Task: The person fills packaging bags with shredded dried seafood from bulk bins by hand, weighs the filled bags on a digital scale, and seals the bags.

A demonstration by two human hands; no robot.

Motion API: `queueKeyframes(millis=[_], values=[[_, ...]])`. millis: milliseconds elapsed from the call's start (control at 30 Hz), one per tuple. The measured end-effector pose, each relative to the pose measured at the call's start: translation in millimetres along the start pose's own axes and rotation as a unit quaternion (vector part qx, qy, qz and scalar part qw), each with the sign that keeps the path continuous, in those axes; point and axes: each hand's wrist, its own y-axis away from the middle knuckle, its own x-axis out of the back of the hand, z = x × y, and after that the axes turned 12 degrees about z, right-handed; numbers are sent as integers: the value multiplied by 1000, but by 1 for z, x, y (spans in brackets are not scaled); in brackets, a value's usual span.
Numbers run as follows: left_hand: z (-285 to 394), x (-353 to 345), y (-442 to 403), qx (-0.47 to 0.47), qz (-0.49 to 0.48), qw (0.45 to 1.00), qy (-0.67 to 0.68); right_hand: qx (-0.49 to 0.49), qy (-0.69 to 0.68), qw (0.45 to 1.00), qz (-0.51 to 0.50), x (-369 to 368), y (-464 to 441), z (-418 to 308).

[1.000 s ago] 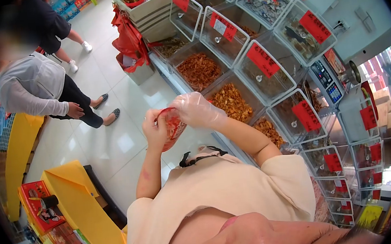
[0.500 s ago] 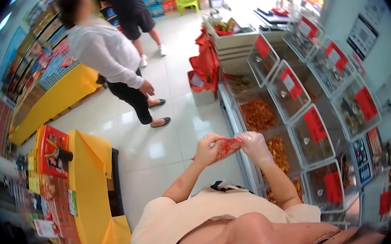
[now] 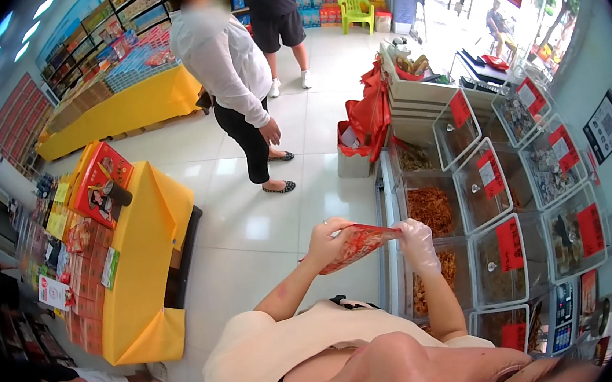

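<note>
A red printed bag is stretched between my two hands in front of my chest. My left hand, bare and wearing a ring, grips one end of it. On the other side my right hand, in a clear plastic glove, pinches the bag's corner. The bag looks flat; whether anything is inside I cannot tell. Just beyond my right hand stand clear bins of orange-brown dried food, and the bag hangs over the tiled floor beside them.
Lidded bins with red labels line my right, with a scale nearby. On my left is a yellow-draped table with boxed goods. Ahead, a person in a white top stands near red bags; another person stands behind.
The view has shifted, so the surroundings sit farther right. My right hand has drawn away from my left, and more of the red bag shows stretched between them.
</note>
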Motion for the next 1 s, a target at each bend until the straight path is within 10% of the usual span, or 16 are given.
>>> queueKeyframes(millis=[500,567,1000], values=[[13,28,15,-77,51,991,-100,133,-56,985,-97,-20,-40,-56],[10,35,27,-35,83,989,-114,81,-157,957,-229,-30,-46,-79],[-36,240,115,239,151,958,-50,400,-303,834,-229,-184,-105,-300]])
